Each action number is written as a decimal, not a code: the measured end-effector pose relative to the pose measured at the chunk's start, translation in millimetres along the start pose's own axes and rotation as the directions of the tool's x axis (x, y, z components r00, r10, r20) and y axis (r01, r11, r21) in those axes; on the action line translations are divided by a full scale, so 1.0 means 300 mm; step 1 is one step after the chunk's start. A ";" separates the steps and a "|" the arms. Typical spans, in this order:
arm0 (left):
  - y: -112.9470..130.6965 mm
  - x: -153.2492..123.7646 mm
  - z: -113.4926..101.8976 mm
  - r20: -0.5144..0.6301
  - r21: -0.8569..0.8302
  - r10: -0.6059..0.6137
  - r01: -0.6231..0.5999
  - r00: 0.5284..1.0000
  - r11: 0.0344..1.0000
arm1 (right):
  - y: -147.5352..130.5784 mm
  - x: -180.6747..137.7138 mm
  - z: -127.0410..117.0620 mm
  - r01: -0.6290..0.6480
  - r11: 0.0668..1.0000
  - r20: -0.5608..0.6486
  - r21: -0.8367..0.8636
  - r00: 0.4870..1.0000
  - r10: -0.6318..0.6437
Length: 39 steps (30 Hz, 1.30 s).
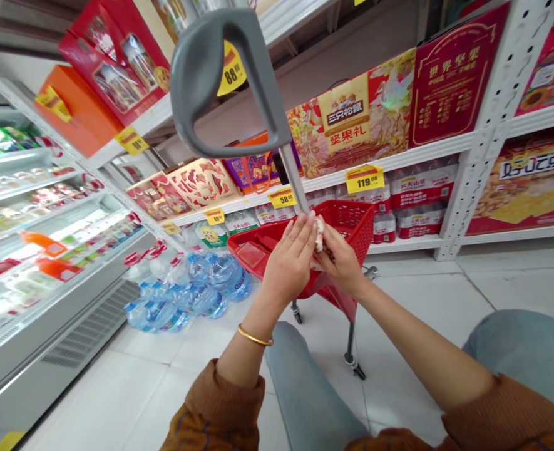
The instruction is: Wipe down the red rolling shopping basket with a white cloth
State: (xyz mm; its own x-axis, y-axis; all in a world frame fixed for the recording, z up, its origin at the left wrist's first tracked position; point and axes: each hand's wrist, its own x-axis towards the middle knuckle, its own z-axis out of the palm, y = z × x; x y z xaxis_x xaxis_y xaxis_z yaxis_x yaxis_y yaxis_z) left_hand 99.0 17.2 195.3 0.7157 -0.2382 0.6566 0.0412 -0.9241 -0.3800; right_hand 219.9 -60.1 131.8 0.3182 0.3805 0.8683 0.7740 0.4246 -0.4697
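My left hand (pixel 290 257) is held over the red basket of a small shopping cart, its fingers straight and side by side. It touches a crumpled white piece with reddish patches (pixel 319 235), perhaps a cloth or tissue. My right hand (pixel 340 258) is bent around that piece and presses it against the fingers of my left hand. Below both hands is the red shopping cart (pixel 359 235), with a red flap on its left side. Its grey handle (pixel 232 152) rises on a metal pole behind my hands.
Behind the cart, shelves carry red nut gift boxes (pixel 352 119) and wrapped bottle packs (pixel 422 197). Large blue water bottles (pixel 183 297) are on the floor at left, beside a refrigerated display case (pixel 70 313). My knees (pixel 305 382) frame the cart's near wheel (pixel 354 366).
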 end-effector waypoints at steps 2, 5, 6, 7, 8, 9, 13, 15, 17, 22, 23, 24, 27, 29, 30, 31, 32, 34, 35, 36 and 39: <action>0.019 -0.008 0.007 0.014 -0.010 -0.014 0.014 1.000 1.000 | 0.013 -0.036 0.002 -0.010 1.000 -0.001 -0.004 1.000 0.010; 0.054 -0.020 0.018 0.049 -0.023 -0.056 0.057 0.997 0.998 | 0.032 -0.093 0.000 -0.042 0.999 0.016 -0.023 0.999 0.043; 0.068 -0.025 0.022 0.074 -0.019 -0.065 0.067 0.995 0.998 | 0.037 -0.114 -0.001 -0.050 0.998 0.017 -0.026 0.999 0.050; 0.082 -0.031 0.027 0.110 -0.006 -0.070 0.071 0.991 0.997 | 0.041 -0.136 -0.002 -0.058 0.998 0.007 -0.029 0.998 0.058; 0.096 -0.038 0.031 0.154 0.016 -0.070 0.068 0.986 0.998 | 0.045 -0.158 -0.001 -0.065 0.997 -0.013 -0.031 0.998 0.064; 0.109 -0.044 0.035 0.206 0.044 -0.064 0.056 0.977 0.997 | 0.048 -0.181 0.000 -0.072 0.997 -0.040 -0.034 0.997 0.070; 0.142 -0.055 0.041 0.397 0.144 -0.047 -0.012 0.917 0.989 | 0.057 -0.268 0.018 -0.105 0.994 -0.110 -0.040 0.989 0.100; 0.146 -0.053 0.040 0.446 0.160 -0.044 -0.031 0.894 0.987 | 0.061 -0.302 0.032 -0.123 0.992 -0.105 -0.029 0.987 0.119; 0.145 -0.049 0.040 0.474 0.158 -0.036 -0.045 0.880 0.986 | 0.065 -0.329 0.044 -0.131 0.991 -0.102 -0.016 0.986 0.129; 0.145 -0.040 0.039 0.511 0.133 0.016 -0.098 0.860 0.986 | 0.084 -0.380 0.063 -0.132 0.991 -0.096 -0.016 0.987 0.130; 0.147 -0.038 0.038 0.520 0.129 0.031 -0.114 0.854 0.985 | 0.088 -0.390 0.066 -0.134 0.991 -0.096 -0.019 0.987 0.132; 0.149 -0.036 0.037 0.531 0.126 0.046 -0.133 0.846 0.983 | 0.093 -0.400 0.067 -0.136 0.990 -0.095 -0.023 0.987 0.133; 0.154 -0.029 0.036 0.568 0.116 0.095 -0.195 0.817 0.974 | 0.108 -0.428 0.071 -0.133 0.990 -0.089 -0.036 0.988 0.129; 0.156 -0.024 0.037 0.586 0.115 0.123 -0.233 0.801 0.966 | 0.119 -0.448 0.073 -0.127 0.991 -0.092 -0.044 0.988 0.123; 0.157 -0.023 0.038 0.593 0.119 0.131 -0.248 0.794 0.962 | 0.124 -0.458 0.075 -0.129 0.990 -0.097 -0.048 0.988 0.124; 0.157 -0.021 0.039 0.601 0.122 0.137 -0.261 0.787 0.958 | 0.129 -0.470 0.076 -0.133 0.990 -0.101 -0.055 0.987 0.127; 0.158 -0.020 0.039 0.610 0.126 0.141 -0.271 0.780 0.954 | 0.133 -0.482 0.078 -0.140 0.988 -0.103 -0.063 0.986 0.133; 0.159 -0.019 0.038 0.631 0.132 0.142 -0.286 0.763 0.949 | 0.143 -0.509 0.081 -0.157 0.984 -0.100 -0.083 0.984 0.148; 0.160 -0.018 0.038 0.643 0.135 0.142 -0.294 0.753 0.946 | 0.148 -0.522 0.082 -0.165 0.982 -0.095 -0.092 0.983 0.157; 0.161 -0.018 0.036 0.655 0.140 0.141 -0.302 0.743 0.943 | 0.153 -0.536 0.083 -0.175 0.980 -0.085 -0.099 0.982 0.167; 0.164 -0.020 0.033 0.678 0.153 0.135 -0.318 0.722 0.936 | 0.172 -0.576 0.079 -0.213 0.972 -0.056 -0.096 0.977 0.208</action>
State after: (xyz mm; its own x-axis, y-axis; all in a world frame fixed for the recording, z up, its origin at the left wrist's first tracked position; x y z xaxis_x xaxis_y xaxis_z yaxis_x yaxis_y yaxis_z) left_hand 103.7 -23.9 166.3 0.9954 -0.0935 -0.0188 -0.0824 -0.7433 -0.6638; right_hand 191.8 -84.5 -46.3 0.5025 0.4136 0.7593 0.7374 0.2535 -0.6261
